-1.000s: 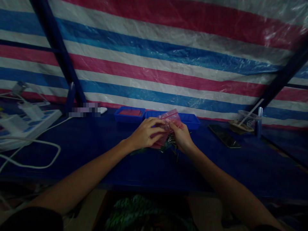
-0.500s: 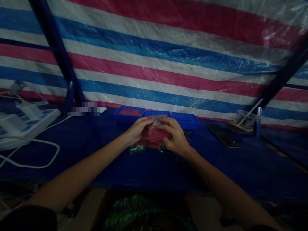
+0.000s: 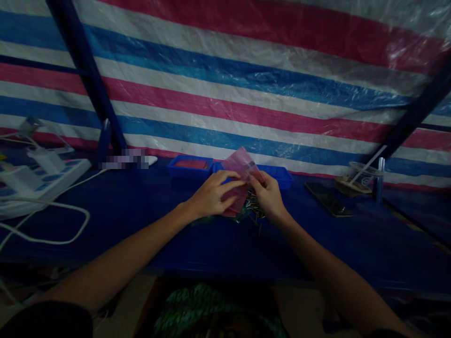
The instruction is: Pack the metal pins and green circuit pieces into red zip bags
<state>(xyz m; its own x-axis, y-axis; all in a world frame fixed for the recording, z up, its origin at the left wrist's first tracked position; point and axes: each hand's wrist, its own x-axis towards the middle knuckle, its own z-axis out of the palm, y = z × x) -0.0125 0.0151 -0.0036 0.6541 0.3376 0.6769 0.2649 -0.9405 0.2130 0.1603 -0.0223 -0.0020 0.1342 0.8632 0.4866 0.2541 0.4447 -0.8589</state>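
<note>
From my remote seat, the pink bags (image 3: pixel 240 180) pinched between the left hand (image 3: pixel 211 197) and right hand (image 3: pixel 270 199) look like thin, translucent plastic film with a faint sheen. Just right of the bags, the small pins (image 3: pixel 254 206) glint like bare metal (too small to tell more). Beneath the bags, the table cover (image 3: pixel 141 220) reads as smooth, dark blue sheet, slightly glossy. Behind the bags, the blue trays (image 3: pixel 192 168) look like moulded matt plastic, and the striped tarpaulin (image 3: pixel 246 84) is woven plastic, shiny and crinkled. Well right of the bags, the phone (image 3: pixel 328 199) has a glossy glass face.
</note>
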